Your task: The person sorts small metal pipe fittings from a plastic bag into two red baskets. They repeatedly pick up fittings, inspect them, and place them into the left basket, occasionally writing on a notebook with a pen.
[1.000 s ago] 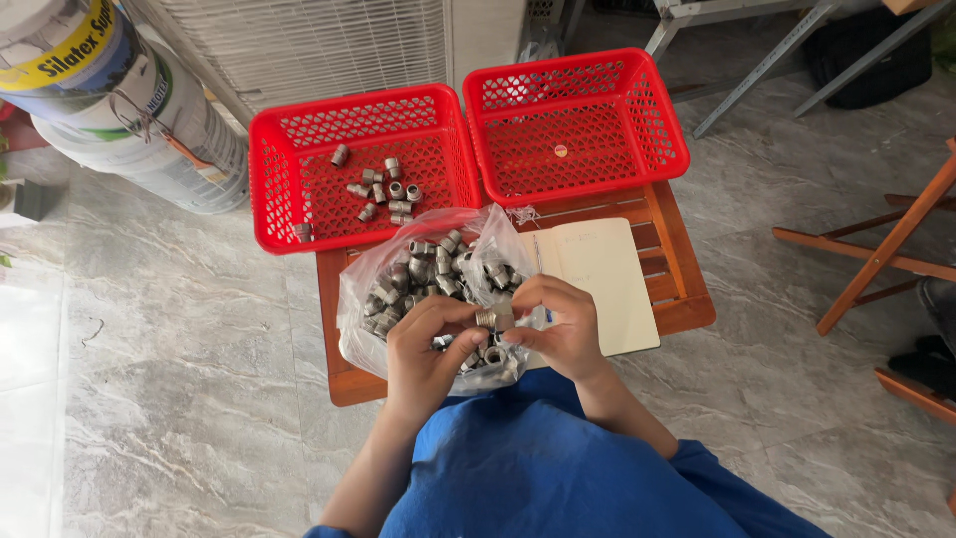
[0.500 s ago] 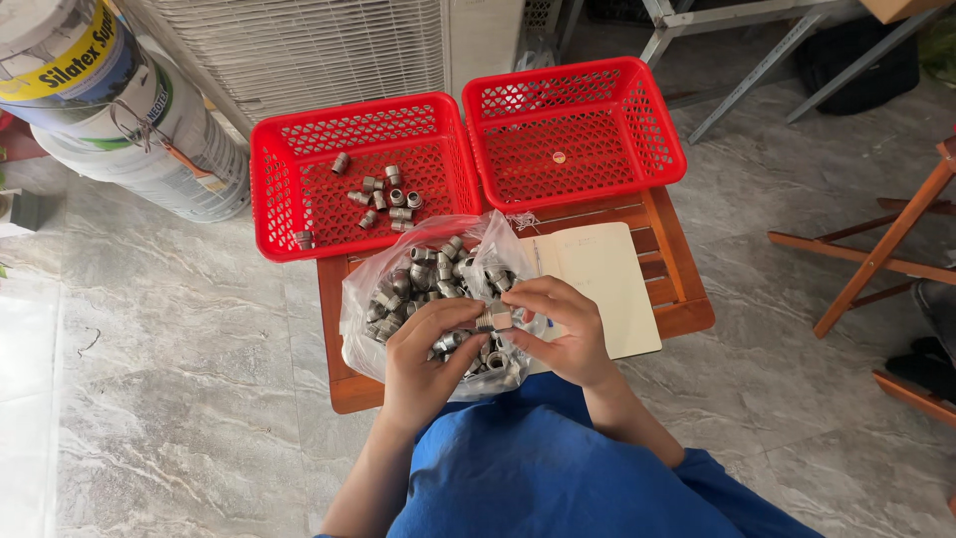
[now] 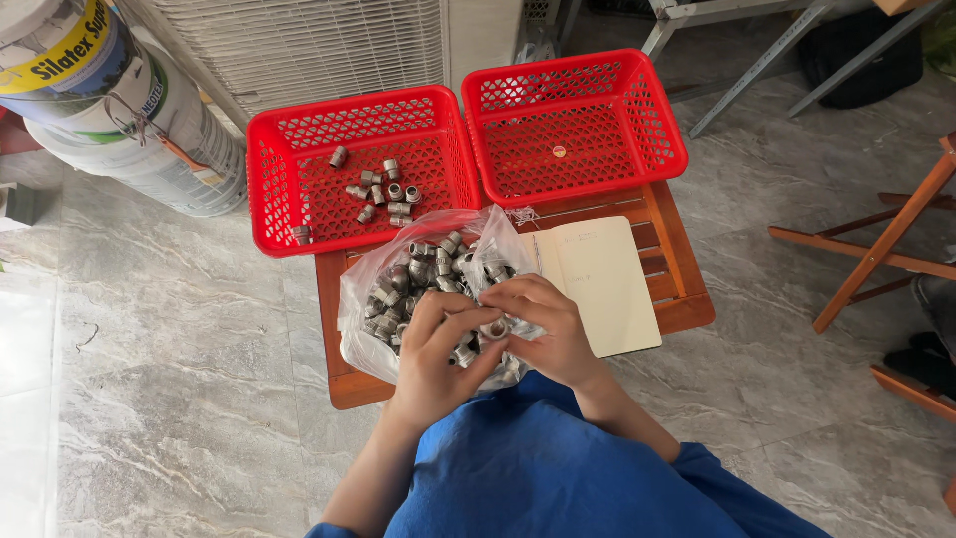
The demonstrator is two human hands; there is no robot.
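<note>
Both hands (image 3: 495,344) stayed curled together, fingertips pinching metal fitting (image 3: 494,328) over bag (image 3: 360,299).

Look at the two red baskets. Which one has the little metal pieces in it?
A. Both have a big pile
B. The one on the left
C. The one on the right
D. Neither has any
B: the left red basket holds a small scatter of grey metal fittings, while the right red basket shows only one small round thing on its floor.
</note>
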